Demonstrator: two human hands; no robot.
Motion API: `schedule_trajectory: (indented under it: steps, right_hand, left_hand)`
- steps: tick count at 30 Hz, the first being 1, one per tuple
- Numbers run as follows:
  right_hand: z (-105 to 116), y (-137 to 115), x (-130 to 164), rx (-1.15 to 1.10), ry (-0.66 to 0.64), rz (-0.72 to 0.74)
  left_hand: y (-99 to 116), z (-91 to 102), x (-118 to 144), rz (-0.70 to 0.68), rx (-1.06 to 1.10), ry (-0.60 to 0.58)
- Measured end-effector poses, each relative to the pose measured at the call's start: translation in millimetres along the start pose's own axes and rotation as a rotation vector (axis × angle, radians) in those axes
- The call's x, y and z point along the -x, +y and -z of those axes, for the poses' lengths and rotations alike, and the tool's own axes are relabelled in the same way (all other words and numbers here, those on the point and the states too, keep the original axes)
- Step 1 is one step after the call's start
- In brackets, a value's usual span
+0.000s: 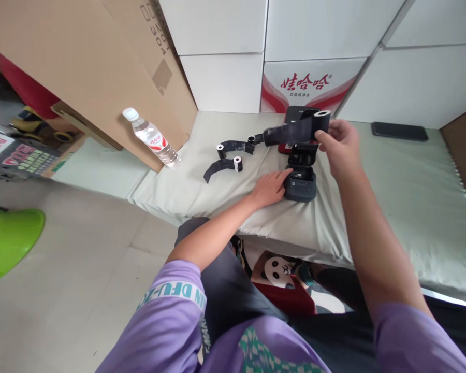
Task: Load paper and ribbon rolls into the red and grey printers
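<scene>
My right hand [344,147] is closed on a black label roll [321,122] with a white core. A loose dark strip runs from it to the left, blurred a little. Just below stands a small dark label printer [301,189] with its lid [303,154] up. My left hand [271,187] grips the printer's left side, a finger laid along its top edge. Several smaller rolls lie to the left with strips unrolled, among them one roll [237,163] nearest the front and another roll [220,151] behind it.
A water bottle [153,139] lies tilted by a tall cardboard box [112,67]. A phone [399,131] rests at the right. Behind the printer is a black and red box [293,113]. White cartons [221,83] line the back of the cloth-covered surface [384,202]. A green stool [13,241] stands left.
</scene>
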State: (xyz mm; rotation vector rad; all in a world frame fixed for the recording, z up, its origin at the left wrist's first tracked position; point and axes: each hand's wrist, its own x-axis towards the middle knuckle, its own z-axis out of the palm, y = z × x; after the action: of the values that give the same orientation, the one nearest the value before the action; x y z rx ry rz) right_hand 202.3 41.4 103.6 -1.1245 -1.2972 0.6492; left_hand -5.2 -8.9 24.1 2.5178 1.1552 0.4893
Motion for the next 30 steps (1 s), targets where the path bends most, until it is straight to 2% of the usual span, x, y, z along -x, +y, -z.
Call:
schedule_trajectory:
  steps: [5, 7, 9, 11, 13, 16, 22, 25, 28, 30]
  right_hand:
    - [-85, 1, -6, -0.074, -0.087, -0.096]
    - [-109, -2, -8, -0.030, -0.157, -0.045]
    - [-125, -9, -10, 0.044, -0.204, 0.073]
    - [-133, -16, -13, 0.116, -0.207, 0.204]
    - [-139, -19, -16, 0.170, -0.200, 0.277]
    - [-147, -10, -14, 0.263, -0.245, 0.273]
    - [-160, 27, 4, 0.603, -0.466, 0.259]
    - [-157, 28, 5, 0.733, -0.546, 0.243]
    - [-152, 22, 1, 0.789, -0.540, 0.268]
    - [-152, 20, 0, 0.816, -0.542, 0.270]
  left_hand:
    - [2, 0.1, -3, 0.040, -0.079, -0.057]
    - [3, 2.2, -2, 0.041, -0.094, -0.076]
    - [6, 5.4, -1, 0.040, -0.100, -0.091]
    - [8, 8.4, 0, 0.043, -0.103, -0.097]
    - [9, 10.2, 1, 0.044, -0.107, -0.091]
    - [8, 10.1, 0, 0.044, -0.102, -0.101]
    - [3, 7.6, -3, 0.040, -0.044, -0.114]
    - [3, 6.4, -4, 0.029, -0.053, -0.118]
    - [1, 2.5, -6, 0.032, -0.034, -0.115]
    - [-2, -1.5, -7, 0.006, -0.027, -0.056]
